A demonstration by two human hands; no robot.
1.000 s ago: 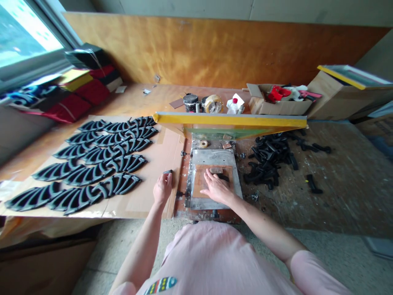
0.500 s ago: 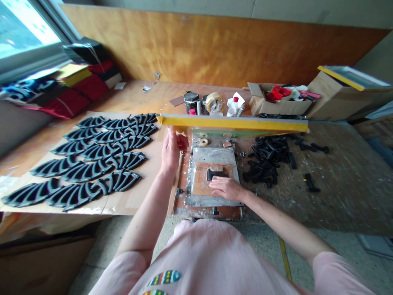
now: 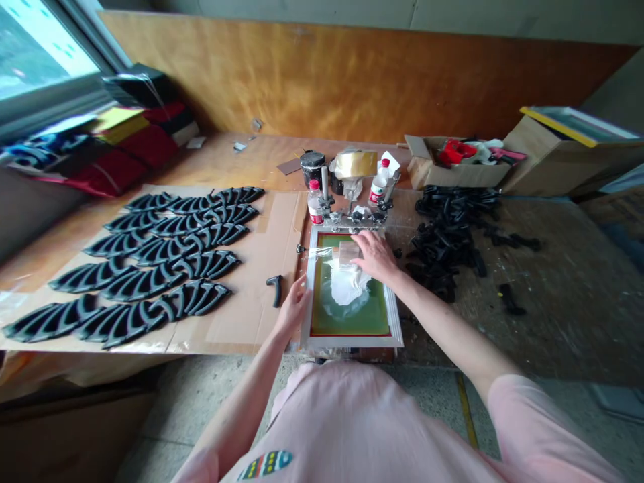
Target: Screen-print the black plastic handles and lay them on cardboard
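Observation:
A silk-screen frame [image 3: 355, 341] with a pale metal rim and green mesh lies lowered flat in front of me. White ink [image 3: 347, 287] is smeared over the middle of its mesh. My right hand [image 3: 376, 256] grips a squeegee [image 3: 349, 254] with a pale block handle, at the ink's far edge. Beside the frame's left rim is my left hand [image 3: 292, 305], its fingers loosely bent and apart; whether they touch the rim I cannot tell. One curved black plastic handle [image 3: 276, 290] lies on the cardboard [image 3: 251, 322] just left of that hand. Whatever is under the screen is hidden.
Rows of black handles [image 3: 166, 268] cover the cardboard at left; a loose heap of them [image 3: 445, 248] lies at right. Hinge clamps [image 3: 355, 216], bottles [image 3: 314, 201], a black tub [image 3: 312, 168] and a tape roll [image 3: 355, 163] stand behind the screen. A carton [image 3: 457, 176] sits farther right.
The raised screen frame has come down flat. My left hand has moved down toward me; my right hand has gone from the jig to the squeegee. A black handle now shows on the cardboard.

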